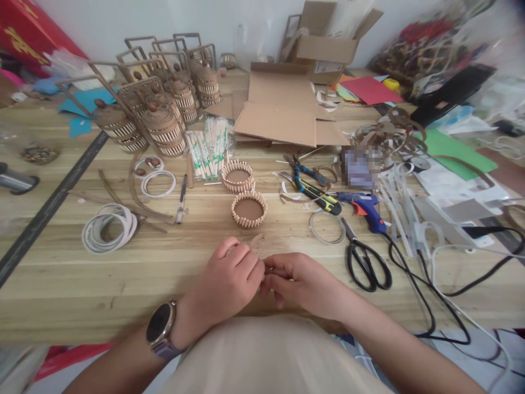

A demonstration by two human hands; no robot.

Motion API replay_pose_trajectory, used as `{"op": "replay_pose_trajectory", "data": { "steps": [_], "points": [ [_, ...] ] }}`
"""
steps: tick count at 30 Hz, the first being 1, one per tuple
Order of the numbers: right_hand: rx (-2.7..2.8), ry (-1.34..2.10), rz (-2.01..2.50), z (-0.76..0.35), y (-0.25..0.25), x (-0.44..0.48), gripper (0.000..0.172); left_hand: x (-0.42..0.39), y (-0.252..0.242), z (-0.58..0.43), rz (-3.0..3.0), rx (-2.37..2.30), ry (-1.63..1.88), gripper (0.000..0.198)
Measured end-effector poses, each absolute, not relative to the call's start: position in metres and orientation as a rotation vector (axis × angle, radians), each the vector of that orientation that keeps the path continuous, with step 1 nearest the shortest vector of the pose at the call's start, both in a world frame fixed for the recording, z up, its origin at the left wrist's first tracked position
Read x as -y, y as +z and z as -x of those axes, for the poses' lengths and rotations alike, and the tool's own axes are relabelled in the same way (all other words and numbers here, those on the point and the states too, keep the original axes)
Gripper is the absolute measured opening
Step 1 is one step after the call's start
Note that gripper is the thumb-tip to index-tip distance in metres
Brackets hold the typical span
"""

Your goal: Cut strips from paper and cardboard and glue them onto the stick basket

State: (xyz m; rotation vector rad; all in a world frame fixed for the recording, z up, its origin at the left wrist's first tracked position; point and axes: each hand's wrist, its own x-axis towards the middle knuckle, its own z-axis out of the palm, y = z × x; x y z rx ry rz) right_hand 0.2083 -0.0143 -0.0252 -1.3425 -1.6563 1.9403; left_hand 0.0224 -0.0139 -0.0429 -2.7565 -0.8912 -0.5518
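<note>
Hands meet near your bench (82, 290) edge: left hand (229, 279) and right hand (301, 282) pinch a brown card scrap (257, 242); bare wood left, scissors (365, 265) right.

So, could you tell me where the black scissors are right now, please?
In the head view, the black scissors lie on the table, right of the right hand and nearer than the blue glue gun.

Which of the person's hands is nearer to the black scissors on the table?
Right. The right hand lies just left of the black scissors, near the table edge. The left hand is farther left, beyond the right hand; both pinch a small brown piece.
</note>
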Motion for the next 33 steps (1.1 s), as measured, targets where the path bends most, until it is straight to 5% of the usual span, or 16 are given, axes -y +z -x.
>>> {"op": "replay_pose_trajectory", "data": {
  "steps": [7,11,15,19,29,33],
  "points": [
    [1.735,1.767,1.428,-0.227,-0.03,0.012,0.02,0.008,-0.06,-0.008,2.742,1.206,-0.827,0.018],
    [1.735,1.645,1.52,-0.252,-0.026,0.013,0.025,0.014,-0.091,0.016,2.721,1.424,-0.586,0.024],
    [1.676,1.483,1.572,-0.274,-0.022,0.016,0.03,0.029,-0.12,0.023,2.776,1.326,-0.227,0.091],
    [1.654,1.352,1.626,-0.284,-0.017,0.023,0.037,0.034,-0.127,-0.008,2.945,1.118,-0.16,0.107],
    [1.559,1.341,1.539,-0.287,-0.006,0.032,0.032,0.037,-0.113,-0.15,3.231,0.857,-0.346,0.092],
    [1.596,1.359,1.495,-0.293,-0.004,0.027,0.029,0.028,-0.098,-0.162,3.344,0.795,-0.632,0.05]
  ]
}}
